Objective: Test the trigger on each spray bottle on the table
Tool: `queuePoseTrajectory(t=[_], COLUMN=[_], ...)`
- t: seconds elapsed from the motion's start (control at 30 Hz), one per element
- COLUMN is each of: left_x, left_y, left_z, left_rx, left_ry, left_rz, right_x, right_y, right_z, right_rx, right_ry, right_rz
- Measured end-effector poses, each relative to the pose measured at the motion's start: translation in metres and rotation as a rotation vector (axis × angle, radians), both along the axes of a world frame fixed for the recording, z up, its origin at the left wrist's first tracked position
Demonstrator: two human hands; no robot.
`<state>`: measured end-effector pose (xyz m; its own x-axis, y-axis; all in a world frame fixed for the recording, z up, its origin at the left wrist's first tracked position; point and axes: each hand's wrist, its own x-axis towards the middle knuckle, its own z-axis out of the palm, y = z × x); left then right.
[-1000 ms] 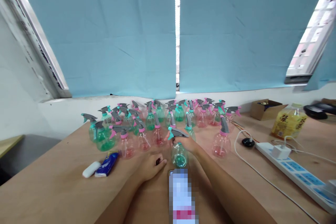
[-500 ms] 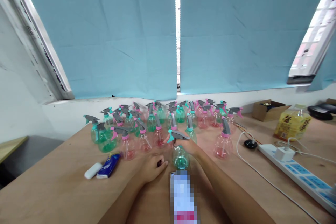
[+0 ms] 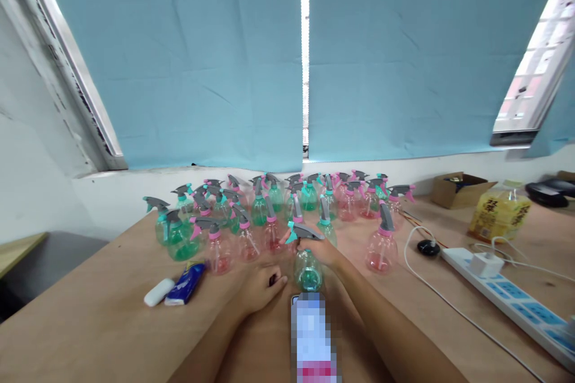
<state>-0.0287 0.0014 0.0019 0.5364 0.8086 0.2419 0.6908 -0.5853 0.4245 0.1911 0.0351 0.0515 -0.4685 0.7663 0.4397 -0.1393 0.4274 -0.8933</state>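
Observation:
My right hand (image 3: 324,251) is closed round the neck of a green spray bottle (image 3: 308,269) with a grey and teal trigger head, standing upright on the wooden table (image 3: 90,323). My left hand (image 3: 260,287) rests on the table just left of that bottle, fingers loosely curled and holding nothing that I can see. Behind them stand several pink and green spray bottles (image 3: 269,215) in a cluster. One pink bottle (image 3: 381,248) stands apart to the right.
A blue packet (image 3: 185,291) and a white case (image 3: 158,291) lie at the left. A blurred-out phone (image 3: 312,338) lies between my forearms. At the right are a power strip (image 3: 507,305) with cables, a black mouse (image 3: 427,246), a yellow oil bottle (image 3: 499,215) and a cardboard box (image 3: 460,188).
Almost nothing has changed. The view shifted slightly; both hands and the held green bottle stay where they were.

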Motion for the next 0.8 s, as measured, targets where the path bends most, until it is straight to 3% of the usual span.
queuePoseTrajectory(t=[0.8], left_x=[-0.0005], left_y=[0.0004], left_z=[-0.0023], left_rx=[0.003], left_ry=[-0.003], left_rz=[0.01], right_x=[-0.0071], right_y=[0.0023], right_z=[-0.0076], right_rx=[-0.014], right_ry=[0.092], right_rz=[-0.059])
